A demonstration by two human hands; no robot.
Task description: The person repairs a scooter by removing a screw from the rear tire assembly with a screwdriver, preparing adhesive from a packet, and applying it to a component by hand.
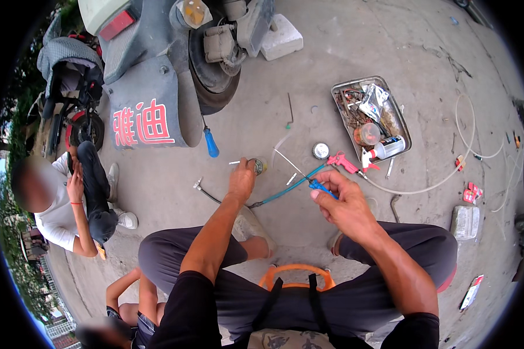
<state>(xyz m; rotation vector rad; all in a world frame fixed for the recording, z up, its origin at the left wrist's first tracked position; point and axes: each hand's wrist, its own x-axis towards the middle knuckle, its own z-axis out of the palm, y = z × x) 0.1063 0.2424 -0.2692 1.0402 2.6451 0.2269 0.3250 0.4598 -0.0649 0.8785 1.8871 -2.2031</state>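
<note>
My left hand (pixel 241 181) reaches forward between my knees, its fingers closed on a small round yellowish jar (pixel 259 167). A thin white stick like a cigarette (pixel 234 163) pokes out beside those fingers. Gripped in my right hand (pixel 346 200) is a blue-handled tool (pixel 322 188) like a screwdriver or awl, its thin shaft pointing forward and left toward the jar. A second blue-handled tool (pixel 211 143) stands by the scooter's rear tyre (pixel 220 93); where its tip ends is unclear. Beneath my hands runs a teal hose (pixel 285 191), joined to a red inflator gun (pixel 344 163) with a round gauge (pixel 321 151).
A metal tray (pixel 409 139) of small parts, a jar and a spray bottle (pixel 387 148) lies front right. A pale hose (pixel 425 191) curls rightward. Two people sit at left, one in a white shirt (pixel 58 212). Stone blocks (pixel 465 222) rest on the concrete.
</note>
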